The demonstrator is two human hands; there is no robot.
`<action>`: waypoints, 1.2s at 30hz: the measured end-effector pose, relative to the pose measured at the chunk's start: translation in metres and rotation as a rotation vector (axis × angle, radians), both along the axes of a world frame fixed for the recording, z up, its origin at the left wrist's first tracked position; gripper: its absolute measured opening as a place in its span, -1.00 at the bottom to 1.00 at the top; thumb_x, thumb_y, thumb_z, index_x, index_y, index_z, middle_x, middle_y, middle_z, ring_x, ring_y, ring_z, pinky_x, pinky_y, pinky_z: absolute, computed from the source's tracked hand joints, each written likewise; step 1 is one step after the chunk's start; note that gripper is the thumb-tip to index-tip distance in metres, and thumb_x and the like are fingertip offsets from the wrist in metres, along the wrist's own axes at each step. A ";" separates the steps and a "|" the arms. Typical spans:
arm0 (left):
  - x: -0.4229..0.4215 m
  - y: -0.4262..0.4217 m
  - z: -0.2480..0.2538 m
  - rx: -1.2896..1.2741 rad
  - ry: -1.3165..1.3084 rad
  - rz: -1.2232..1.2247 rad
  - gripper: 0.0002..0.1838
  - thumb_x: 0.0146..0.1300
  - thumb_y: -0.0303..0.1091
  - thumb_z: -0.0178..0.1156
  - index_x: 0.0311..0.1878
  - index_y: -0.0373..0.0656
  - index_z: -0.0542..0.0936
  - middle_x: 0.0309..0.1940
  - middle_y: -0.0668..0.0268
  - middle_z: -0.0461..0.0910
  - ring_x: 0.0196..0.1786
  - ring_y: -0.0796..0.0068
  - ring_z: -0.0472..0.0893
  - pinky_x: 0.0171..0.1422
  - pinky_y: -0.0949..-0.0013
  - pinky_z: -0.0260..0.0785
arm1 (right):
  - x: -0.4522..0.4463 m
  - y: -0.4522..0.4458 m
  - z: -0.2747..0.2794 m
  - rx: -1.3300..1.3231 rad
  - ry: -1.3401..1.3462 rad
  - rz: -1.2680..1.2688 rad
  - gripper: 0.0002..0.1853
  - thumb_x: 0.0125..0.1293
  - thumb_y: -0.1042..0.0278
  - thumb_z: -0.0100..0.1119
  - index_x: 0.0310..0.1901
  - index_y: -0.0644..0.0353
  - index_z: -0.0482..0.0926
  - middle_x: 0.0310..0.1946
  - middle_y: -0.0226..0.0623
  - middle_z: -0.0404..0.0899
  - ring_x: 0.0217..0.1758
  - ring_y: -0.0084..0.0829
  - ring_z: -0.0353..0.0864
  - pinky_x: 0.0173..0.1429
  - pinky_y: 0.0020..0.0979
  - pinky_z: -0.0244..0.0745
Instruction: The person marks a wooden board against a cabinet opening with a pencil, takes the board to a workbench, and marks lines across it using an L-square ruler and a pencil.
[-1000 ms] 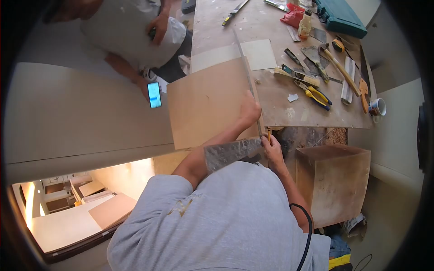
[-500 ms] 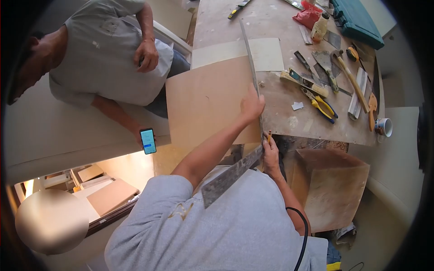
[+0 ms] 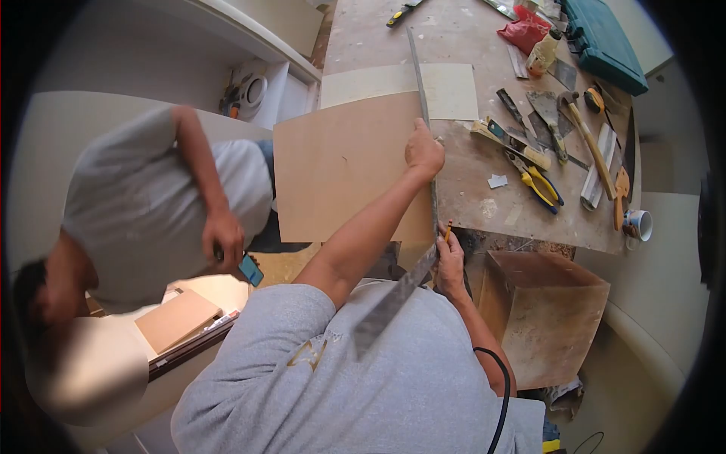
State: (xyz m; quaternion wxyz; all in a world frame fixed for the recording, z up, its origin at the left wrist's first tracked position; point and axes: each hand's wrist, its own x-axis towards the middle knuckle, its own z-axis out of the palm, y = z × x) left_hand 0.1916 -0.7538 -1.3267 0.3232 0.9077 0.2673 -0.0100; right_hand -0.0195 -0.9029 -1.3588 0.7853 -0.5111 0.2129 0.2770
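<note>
A long metal carpenter's square [image 3: 415, 64] lies along the right edge of a light brown board [image 3: 344, 178]. Its other, wider blade slants down in front of my shirt, blurred at the tip. My left hand [image 3: 425, 151] is closed around the square at the board's edge, with the arm crossing over the board. Lower down, my right hand [image 3: 451, 265] is closed by the square's corner. A short pencil [image 3: 448, 229] sticks up from its fingers. Whether the right fingers also grip the square is partly hidden.
A pale sheet [image 3: 451, 91] lies under the board on the workbench [image 3: 484, 216]. Pliers [image 3: 541, 185], a hammer [image 3: 590, 144], scrapers and a mug [image 3: 637, 224] are at the right. A brown box [image 3: 552, 318] stands below. Another person [image 3: 144, 204] leans at the left, holding a phone [image 3: 250, 269].
My left hand has slid a little up along the square. The square's lower blade has swung slightly right. The other person has bent down and leftward, and the phone has tilted and dropped lower.
</note>
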 end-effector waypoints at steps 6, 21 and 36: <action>0.000 -0.002 0.000 0.000 -0.018 -0.009 -0.53 0.25 -0.45 0.17 0.20 -0.37 0.36 -0.11 -0.27 0.67 0.01 -0.30 0.68 0.16 -0.15 0.51 | -0.003 0.004 -0.009 0.043 0.004 -0.068 -0.58 0.58 0.33 0.02 0.41 0.11 0.51 -0.45 -0.63 0.42 -0.65 -0.77 0.17 -0.60 -0.58 0.04; 0.003 -0.003 0.002 0.033 -0.014 -0.035 -0.57 0.25 -0.47 0.15 0.15 -0.42 0.36 -0.13 -0.30 0.66 -0.02 -0.30 0.69 0.15 -0.15 0.51 | 0.000 -0.005 -0.008 0.097 0.021 0.011 -0.56 0.60 0.34 0.01 0.43 0.21 0.42 -0.27 -0.57 0.59 -0.48 -0.80 0.41 -0.48 -0.66 0.29; 0.003 -0.004 0.004 0.017 -0.007 -0.024 -0.58 0.25 -0.48 0.14 0.14 -0.39 0.34 -0.14 -0.29 0.66 -0.02 -0.31 0.68 0.14 -0.15 0.51 | -0.001 -0.002 -0.017 0.090 0.003 -0.019 -0.52 0.62 0.36 0.00 0.47 0.34 0.35 0.16 -0.30 0.62 0.05 -0.62 0.62 0.11 -0.54 0.56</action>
